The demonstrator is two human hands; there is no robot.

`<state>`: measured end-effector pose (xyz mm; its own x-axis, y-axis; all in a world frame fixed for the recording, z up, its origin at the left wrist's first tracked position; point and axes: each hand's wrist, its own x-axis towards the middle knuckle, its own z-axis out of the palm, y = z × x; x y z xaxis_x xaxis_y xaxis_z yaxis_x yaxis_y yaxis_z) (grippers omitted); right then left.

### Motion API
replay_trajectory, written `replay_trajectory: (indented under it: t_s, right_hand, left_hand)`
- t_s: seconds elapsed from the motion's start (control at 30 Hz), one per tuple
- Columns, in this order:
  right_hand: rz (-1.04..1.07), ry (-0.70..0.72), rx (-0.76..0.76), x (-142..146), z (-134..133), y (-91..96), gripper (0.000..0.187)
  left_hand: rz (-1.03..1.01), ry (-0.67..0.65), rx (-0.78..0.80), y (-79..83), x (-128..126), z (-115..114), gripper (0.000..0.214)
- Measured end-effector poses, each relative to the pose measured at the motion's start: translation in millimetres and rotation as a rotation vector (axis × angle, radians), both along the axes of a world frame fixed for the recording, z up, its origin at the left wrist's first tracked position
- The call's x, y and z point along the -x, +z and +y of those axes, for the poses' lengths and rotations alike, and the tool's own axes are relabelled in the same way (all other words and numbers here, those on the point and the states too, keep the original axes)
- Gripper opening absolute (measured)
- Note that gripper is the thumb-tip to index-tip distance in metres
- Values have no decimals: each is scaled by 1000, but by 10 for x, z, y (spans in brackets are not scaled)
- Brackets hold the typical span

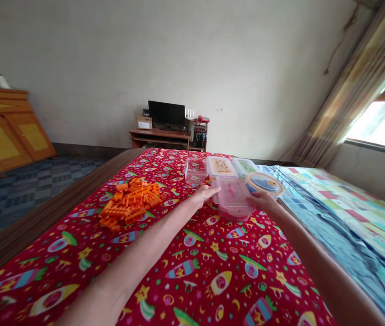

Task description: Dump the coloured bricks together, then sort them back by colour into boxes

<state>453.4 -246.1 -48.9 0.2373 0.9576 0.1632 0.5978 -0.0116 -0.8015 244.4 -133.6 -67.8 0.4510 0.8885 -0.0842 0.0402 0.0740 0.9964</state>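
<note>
Both my hands reach forward over a red rocket-print cloth (192, 253). My left hand (206, 194) and my right hand (263, 200) grip opposite sides of a clear plastic box with a pink lid (233, 199). A round container with an orange rim and blue inside (264, 183) sits just beyond my right hand. Behind the pink-lidded box are a clear box (195, 170), a box with a pale orange lid (221, 166) and a green-lidded box (244, 166). Left of my left arm lies a heap of orange toy bricks (129, 203).
The cloth ends at a brown wooden edge (53, 217) on the left, above a dark checked floor. A patterned quilt (358, 213) lies to the right. At the back stand a wooden desk with a monitor (167, 115) and a yellow-panelled cabinet (5, 129).
</note>
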Motion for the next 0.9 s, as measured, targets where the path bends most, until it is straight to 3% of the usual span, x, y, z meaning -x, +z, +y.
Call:
replay_trajectory:
  t_s: [0.13,0.23,0.37,0.47,0.6,0.77,0.9]
  right_hand:
    - [90,-4,50,36,-26,-21,31]
    - [1,-54,23,68,-23,-4,31]
    - [-213,-201,-25,87,-10,52,34]
    - [-214,-243,-38,94,-5,96,47]
    - [-44,-228,-32,108,-7,120,54]
    - [327,-74,-46,184,-74,118,44]
    - [475,30,-64,218,-118,116,43]
  left_hand:
    - [53,99,-52,45,12,85,26]
    - [57,150,-86,55,32,110,28]
    - [6,137,-94,65,103,44,28]
    - [-47,100,-105,100,150,-22,23]
    - [-89,95,-140,150,154,-49,17]
    - [-126,84,-165,162,164,-70,17]
    - [-161,85,-155,147,185,-91,18]
